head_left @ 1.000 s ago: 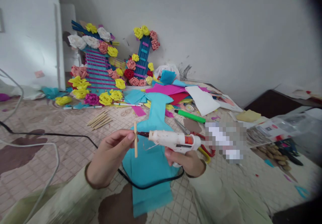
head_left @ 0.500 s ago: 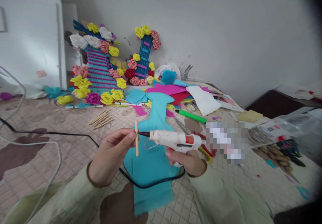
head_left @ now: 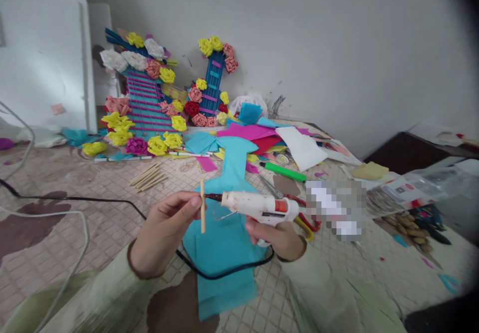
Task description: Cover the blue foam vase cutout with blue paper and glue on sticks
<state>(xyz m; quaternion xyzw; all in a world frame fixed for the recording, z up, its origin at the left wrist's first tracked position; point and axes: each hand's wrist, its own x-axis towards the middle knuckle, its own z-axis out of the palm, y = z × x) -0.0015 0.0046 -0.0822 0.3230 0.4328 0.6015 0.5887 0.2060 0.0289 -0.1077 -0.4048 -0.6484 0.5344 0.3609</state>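
Observation:
Between thumb and fingers, my left hand (head_left: 168,228) pinches a short wooden stick (head_left: 202,218), held roughly upright. My right hand (head_left: 280,237) is wrapped round the handle of a white hot glue gun (head_left: 258,206) with an orange part on its side. The gun's dark nozzle points left and meets the stick, or nearly so, at my left fingertips. Below both hands lies a turquoise paper shape (head_left: 224,248) with a narrow neck and a wide body. A black cord (head_left: 224,275) curves across it.
Several loose wooden sticks (head_left: 148,177) lie to the left. Scissors with red handles (head_left: 312,222) and a green cutter (head_left: 283,171) lie to the right. Coloured paper sheets (head_left: 249,131) are piled behind. Two flower-trimmed paper pieces (head_left: 147,103) lean at the wall. A white cable (head_left: 86,233) runs at left.
The whole view has shifted slightly, moving the background a little to the left. Both hands keep their grip, with the nozzle still at the stick.

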